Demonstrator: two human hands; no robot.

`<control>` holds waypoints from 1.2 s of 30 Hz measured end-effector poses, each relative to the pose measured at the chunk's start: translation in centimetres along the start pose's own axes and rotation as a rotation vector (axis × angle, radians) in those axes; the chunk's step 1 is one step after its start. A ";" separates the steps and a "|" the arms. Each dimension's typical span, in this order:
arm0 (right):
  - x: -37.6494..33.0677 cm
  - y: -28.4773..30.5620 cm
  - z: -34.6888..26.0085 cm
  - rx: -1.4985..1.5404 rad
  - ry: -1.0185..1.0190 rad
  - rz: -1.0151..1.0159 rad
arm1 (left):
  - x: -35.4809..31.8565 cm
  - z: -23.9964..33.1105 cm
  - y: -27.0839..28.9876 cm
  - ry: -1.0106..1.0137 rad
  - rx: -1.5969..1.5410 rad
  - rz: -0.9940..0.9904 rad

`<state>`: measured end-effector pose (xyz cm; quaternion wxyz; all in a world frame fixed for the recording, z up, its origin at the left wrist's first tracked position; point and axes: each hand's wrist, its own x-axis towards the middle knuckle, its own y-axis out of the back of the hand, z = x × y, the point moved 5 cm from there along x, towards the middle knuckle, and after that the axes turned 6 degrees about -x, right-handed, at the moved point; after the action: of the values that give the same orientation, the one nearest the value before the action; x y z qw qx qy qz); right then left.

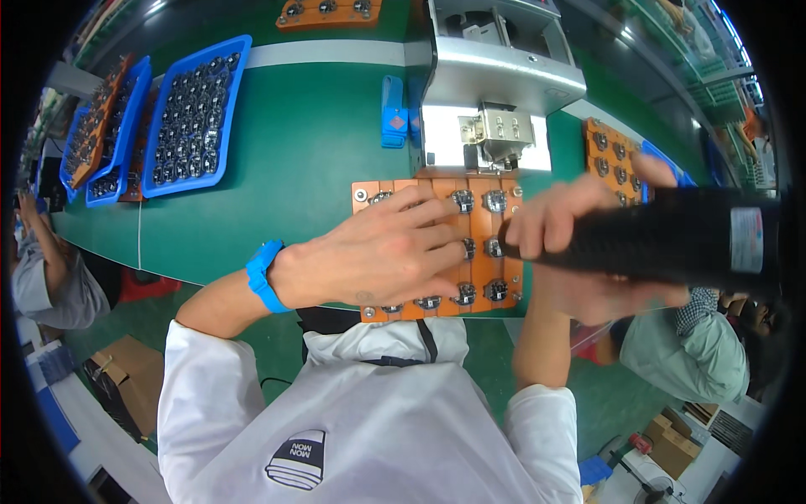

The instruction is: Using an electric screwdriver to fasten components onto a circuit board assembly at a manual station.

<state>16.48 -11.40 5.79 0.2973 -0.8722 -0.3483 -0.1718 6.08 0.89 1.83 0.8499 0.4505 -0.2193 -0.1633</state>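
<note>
Two hands work over an orange fixture plate (480, 225) that lies on the green tabletop (302, 143) at its near edge, right in front of the person. Rows of small round metal parts (494, 201) sit in the plate's pockets. The left hand (378, 252), with a blue band on the wrist (262, 275), lies flat on the plate's left half, fingers spread apart and pressing down, closed on nothing. The right hand (579, 252) is wrapped tight around a thick black power tool (672, 239) held sideways, its front end over the plate's right side near the parts; the tip itself is hidden behind the fingers. Just beyond the plate stands a grey metal machine (495, 80) with a small block-shaped head (497, 130) hanging over a white base. A second orange plate (611, 155) lies to the right of it, partly behind the right hand. A small blue block (392, 113) stands left of the machine. Farther left, well apart, are blue trays (197, 118) filled with dark parts. Another orange plate (329, 12) lies at the far edge.
</note>
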 end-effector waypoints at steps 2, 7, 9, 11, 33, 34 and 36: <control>-1.2 0.1 -0.1 -0.001 -0.010 -0.011 | 0.2 -0.2 -0.1 -0.005 -0.018 -0.030; -2.4 -0.5 1.2 -0.067 -0.034 0.017 | -0.1 -0.3 0.1 -0.004 -0.021 -0.018; -2.3 -0.2 1.3 -0.054 -0.022 -0.019 | 0.1 -0.2 0.3 -0.011 -0.026 -0.010; -2.4 -0.1 1.7 -0.036 -0.012 -0.060 | 0.1 -0.2 0.2 -0.007 -0.021 -0.009; -2.5 -0.4 1.0 -0.139 -0.163 -0.076 | 0.1 0.2 0.6 -0.078 -0.019 0.102; -1.7 -0.4 0.4 -0.082 -0.071 -0.087 | 0.3 0.2 0.6 -0.047 -0.023 0.033; 1.0 -0.7 -0.4 0.026 0.085 -0.167 | 0.0 -0.1 0.2 -0.004 -0.024 -0.032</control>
<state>16.61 -10.70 6.88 0.3075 -0.8282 -0.4092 -0.2283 6.13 1.10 1.97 0.8520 0.4435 -0.2119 -0.1802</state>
